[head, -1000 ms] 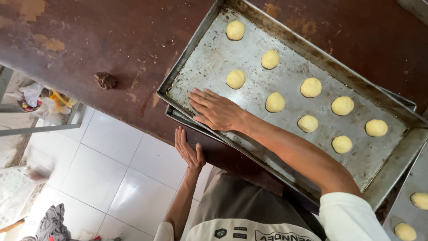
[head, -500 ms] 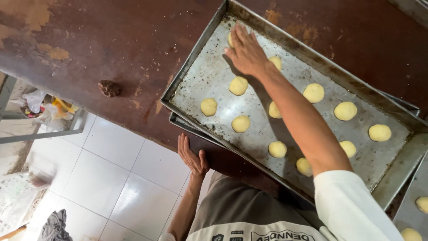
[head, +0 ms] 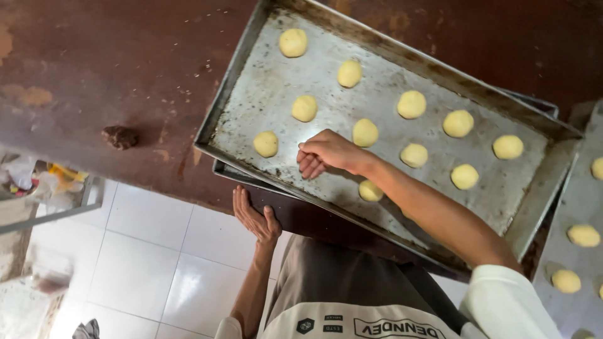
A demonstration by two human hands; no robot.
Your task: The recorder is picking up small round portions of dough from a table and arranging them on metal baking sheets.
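1. Resting at the far left of the dark brown bench [head: 94, 69], a small brown lump [head: 119, 137] lies well apart from the trays; white floor tiles [head: 144, 251] show below the bench edge.
2. Pressing flat against the bench edge, the left hand [head: 254, 216] has its fingers spread and holds nothing; it sits just below the corner of a second tray [head: 229, 171] peeking out from under the top one.
3. Reaching over the metal baking tray [head: 264, 94], the right hand [head: 326, 154] hovers with fingers curled together, the grip closed; whether anything is pinched inside it cannot be told.
4. Sitting in loose rows on the tray, pale yellow dough balls [head: 411, 104] surround the hand; the nearest ball [head: 365, 132] lies just beside the knuckles, another [head: 266, 144] near the fingertips.
5. Edging in at the far right, another tray [head: 581, 194] carries more dough balls.
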